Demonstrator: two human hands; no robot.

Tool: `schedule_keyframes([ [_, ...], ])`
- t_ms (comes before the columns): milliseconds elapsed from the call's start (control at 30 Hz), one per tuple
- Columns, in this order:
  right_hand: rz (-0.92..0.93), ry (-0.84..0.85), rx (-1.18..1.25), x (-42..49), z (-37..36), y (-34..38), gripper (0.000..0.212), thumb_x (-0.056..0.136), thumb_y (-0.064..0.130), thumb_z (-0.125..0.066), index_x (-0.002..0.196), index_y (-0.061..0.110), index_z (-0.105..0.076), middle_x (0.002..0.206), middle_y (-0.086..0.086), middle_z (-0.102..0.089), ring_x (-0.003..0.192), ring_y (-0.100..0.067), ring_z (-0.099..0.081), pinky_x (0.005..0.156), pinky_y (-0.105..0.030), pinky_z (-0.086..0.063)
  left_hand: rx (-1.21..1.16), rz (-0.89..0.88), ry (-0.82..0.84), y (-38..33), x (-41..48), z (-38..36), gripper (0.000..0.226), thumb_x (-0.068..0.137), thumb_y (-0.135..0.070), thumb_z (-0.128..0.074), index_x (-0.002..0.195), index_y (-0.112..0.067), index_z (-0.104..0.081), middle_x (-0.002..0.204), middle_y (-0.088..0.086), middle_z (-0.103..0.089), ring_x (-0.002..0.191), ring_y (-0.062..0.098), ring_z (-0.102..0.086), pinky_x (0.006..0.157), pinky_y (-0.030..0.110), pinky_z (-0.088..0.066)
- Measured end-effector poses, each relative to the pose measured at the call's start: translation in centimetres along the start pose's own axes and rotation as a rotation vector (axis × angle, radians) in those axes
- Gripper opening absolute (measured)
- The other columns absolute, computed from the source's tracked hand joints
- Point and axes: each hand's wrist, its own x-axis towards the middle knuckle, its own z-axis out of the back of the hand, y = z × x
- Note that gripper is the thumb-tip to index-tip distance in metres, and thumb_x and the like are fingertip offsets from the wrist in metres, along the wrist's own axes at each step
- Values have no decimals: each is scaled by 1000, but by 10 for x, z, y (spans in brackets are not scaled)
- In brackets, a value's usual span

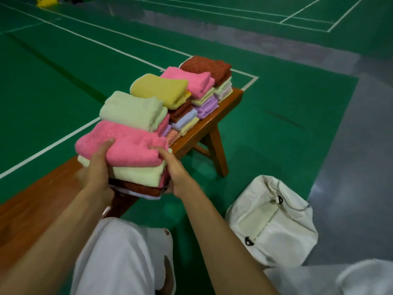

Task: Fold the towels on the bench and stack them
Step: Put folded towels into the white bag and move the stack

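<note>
A stack of folded towels with a pink towel (127,145) on top, pale green and rust ones beneath, sits at the near end of the row on the wooden bench (214,116). My left hand (95,169) grips the stack's left side, thumb on the pink towel, fingers under the pile. My right hand (172,167) grips its right side the same way. Beyond it stand further stacks topped by a pale green towel (131,110), a yellow towel (159,89), another pink towel (189,81) and a rust towel (206,67).
A white bag (270,220) lies on the green court floor to the right of the bench. My white-trousered legs (119,258) are in the foreground. The bench's near part (32,199) runs to the lower left. A yellow object (45,1) lies far off.
</note>
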Motion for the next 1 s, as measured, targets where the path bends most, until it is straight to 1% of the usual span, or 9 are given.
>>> schedule_keyframes([
  [200,57,105,45,-15,59,-18,79,59,66,-75,124,21,-69,121,-9,-74,116,-29,-68,108,-50,-50,-99,-31,-83,43,-55,-20,101,41,-67,-93,129,-26,-64,112,0,-78,98,25,-77,79,46,-62],
  [367,150,74,86,-46,165,-38,39,58,41,-74,92,21,-72,94,-11,-69,93,-30,-63,87,-45,-49,-112,-48,-217,135,-105,-65,74,76,-55,-84,135,-21,-54,114,-6,-73,91,10,-76,64,32,-62],
  [500,113,-212,129,-49,253,-57,79,58,42,-73,119,-7,-62,104,-24,-62,96,-37,-60,84,-48,-47,-102,415,1,219,-106,-124,110,45,-90,-75,134,-28,-57,124,6,-72,110,34,-69,96,58,-54],
  [600,87,-406,279,-48,310,-86,67,73,37,-72,127,-2,-62,111,-27,-71,97,-38,-71,89,-50,-56,-177,746,283,265,-108,-174,101,56,-87,-69,128,-16,-61,121,20,-72,113,45,-65,101,72,-44],
  [700,72,-497,453,-47,355,-114,45,93,15,-61,134,-5,-55,124,-32,-65,82,-27,-69,79,-41,-57,-154,778,507,299,-99,-211,84,82,-67,-67,138,-6,-56,123,24,-71,114,41,-69,101,56,-53],
  [767,100,-490,509,-50,378,-128,62,78,10,-71,137,-3,-54,117,-19,-73,87,-21,-74,74,-35,-60,-25,708,586,315,-86,-228,61,95,-49,-60,135,-3,-58,117,20,-74,106,31,-74,90,44,-59],
  [867,91,-370,716,-52,413,-143,81,65,40,-90,132,2,-65,129,-17,-68,107,-31,-72,81,-44,-62,159,698,699,332,-65,-246,39,93,-32,-59,118,-3,-65,95,15,-78,82,24,-77,75,35,-57],
  [933,-17,-317,867,-46,436,-153,96,71,76,-71,134,4,-65,138,-19,-63,118,-38,-67,95,-54,-56,275,716,783,344,-51,-255,32,91,-29,-61,111,-4,-65,84,13,-76,73,24,-74,74,35,-53],
  [1000,-138,-300,847,-31,451,-158,102,71,85,-63,140,9,-61,141,-17,-62,127,-39,-61,109,-56,-46,362,748,881,359,-38,-264,26,88,-26,-67,104,-6,-65,78,11,-73,68,23,-72,70,33,-55],
])
